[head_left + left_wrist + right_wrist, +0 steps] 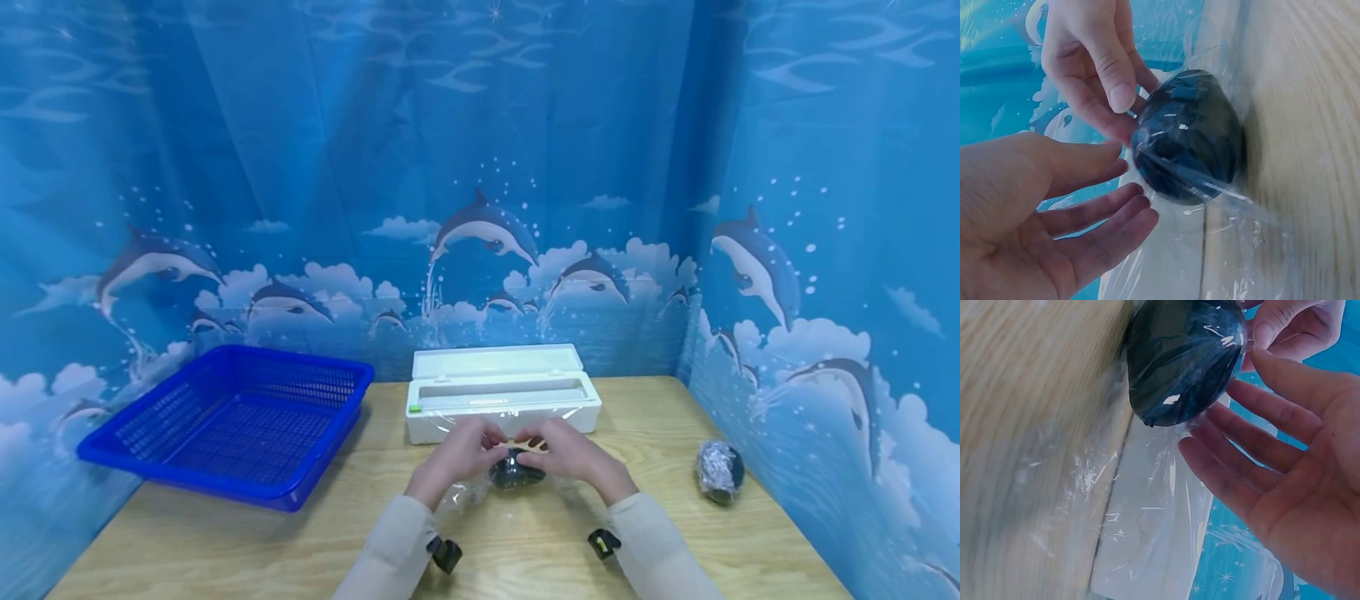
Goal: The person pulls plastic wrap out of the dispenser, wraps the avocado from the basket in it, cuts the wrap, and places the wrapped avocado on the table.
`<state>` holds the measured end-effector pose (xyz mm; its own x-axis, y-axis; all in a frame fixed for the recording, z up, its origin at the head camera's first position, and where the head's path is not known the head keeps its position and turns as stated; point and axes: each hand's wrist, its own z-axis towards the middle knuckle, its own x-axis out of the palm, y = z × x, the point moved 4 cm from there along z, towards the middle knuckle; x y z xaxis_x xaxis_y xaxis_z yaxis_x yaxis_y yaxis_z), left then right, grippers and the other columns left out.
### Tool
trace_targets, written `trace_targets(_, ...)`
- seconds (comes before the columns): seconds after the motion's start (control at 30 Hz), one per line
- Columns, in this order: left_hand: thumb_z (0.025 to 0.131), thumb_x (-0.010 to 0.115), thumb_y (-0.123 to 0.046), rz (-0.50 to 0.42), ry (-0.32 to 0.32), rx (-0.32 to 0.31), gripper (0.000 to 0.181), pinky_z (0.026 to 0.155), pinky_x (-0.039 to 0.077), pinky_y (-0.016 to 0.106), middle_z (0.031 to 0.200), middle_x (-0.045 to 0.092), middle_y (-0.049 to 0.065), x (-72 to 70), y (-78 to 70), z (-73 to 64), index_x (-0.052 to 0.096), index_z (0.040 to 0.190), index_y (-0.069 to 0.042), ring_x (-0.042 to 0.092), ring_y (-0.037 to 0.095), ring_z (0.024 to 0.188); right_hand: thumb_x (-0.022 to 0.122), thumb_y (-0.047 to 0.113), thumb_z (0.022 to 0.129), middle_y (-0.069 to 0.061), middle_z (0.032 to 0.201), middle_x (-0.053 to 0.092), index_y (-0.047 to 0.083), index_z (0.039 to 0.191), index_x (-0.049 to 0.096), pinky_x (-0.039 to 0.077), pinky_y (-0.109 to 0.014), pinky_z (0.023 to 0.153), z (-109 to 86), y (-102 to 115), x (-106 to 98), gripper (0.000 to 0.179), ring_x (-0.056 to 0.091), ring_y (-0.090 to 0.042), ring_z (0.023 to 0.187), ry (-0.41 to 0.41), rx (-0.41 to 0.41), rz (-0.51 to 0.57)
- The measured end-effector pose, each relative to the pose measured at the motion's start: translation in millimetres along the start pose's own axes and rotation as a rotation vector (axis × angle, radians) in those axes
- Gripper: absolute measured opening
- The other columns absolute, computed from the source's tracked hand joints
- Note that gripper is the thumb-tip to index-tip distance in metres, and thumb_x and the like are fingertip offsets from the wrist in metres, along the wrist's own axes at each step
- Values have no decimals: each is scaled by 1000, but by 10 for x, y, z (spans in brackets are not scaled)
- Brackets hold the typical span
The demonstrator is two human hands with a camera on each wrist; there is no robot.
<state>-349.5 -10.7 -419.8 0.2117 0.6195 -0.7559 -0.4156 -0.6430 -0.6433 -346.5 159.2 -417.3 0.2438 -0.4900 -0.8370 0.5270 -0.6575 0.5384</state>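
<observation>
A dark, egg-shaped fruit or vegetable (517, 472) rests on the table, covered by clear cling film (1166, 487). My left hand (1041, 206) is beside it, thumb and forefinger tips close together at the gathered film, the other fingers loosely extended. From the opposite side, my right hand (1297, 444) reaches to the wrapped thing with fairly straight, spread fingers touching the film. Both hands (558, 450) meet just in front of a white cling film box (502, 429), lid up, green slider (415, 408) at its left end. Film trails from the box.
A blue plastic basket (300, 492) stands at the left of the wooden table (540, 558). Another dark round thing (720, 472), in crinkled film, lies near the right edge. A dolphin-print curtain (480, 125) hangs behind and at the sides.
</observation>
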Motion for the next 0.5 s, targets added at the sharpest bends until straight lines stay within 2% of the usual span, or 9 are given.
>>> trace_targets(0.07, 93, 75, -12, 2, -27, 23, 18, 84, 62, 36, 104, 78, 10, -41, 7, -1, 77, 109, -4, 72, 19, 92, 73, 18, 95, -20, 117, 74, -4, 119, 71, 61, -51, 92, -5, 2, -11, 32, 72, -34, 104, -5, -2, 4)
trace_targets(0.17, 93, 75, -9, 8, -105, 65, 19, 87, 62, 40, 107, 79, 12, -142, 44, -8, 77, 111, -2, 73, 23, 95, 72, 18, 96, -22, 118, 74, -4, 119, 70, 60, -52, 93, -12, 1, -22, 32, 72, -33, 103, -6, 7, 5)
trace_targets(0.33, 85, 80, -6, 49, -308, 95, 22, 95, 58, 49, 109, 77, 14, -406, 189, -63, 77, 107, -3, 71, 32, 104, 72, 20, 96, -19, 119, 74, -2, 120, 71, 59, -52, 96, -25, 19, -52, 32, 71, -30, 104, -18, 27, 22)
trace_targets(0.43, 79, 85, -4, 76, -406, 90, 27, 101, 53, 56, 114, 73, 21, -573, 317, -96, 77, 104, -1, 66, 40, 112, 73, 19, 95, -18, 118, 74, -1, 120, 71, 59, -52, 95, -29, 27, -73, 33, 71, -30, 105, -27, 21, 23)
trace_targets(0.5, 77, 86, -4, 71, -417, 46, 32, 105, 50, 59, 122, 68, 25, -661, 427, -109, 76, 108, 0, 61, 44, 118, 73, 19, 95, -18, 118, 74, -1, 121, 70, 59, -51, 95, -27, 27, -77, 33, 71, -31, 105, -23, 13, 18)
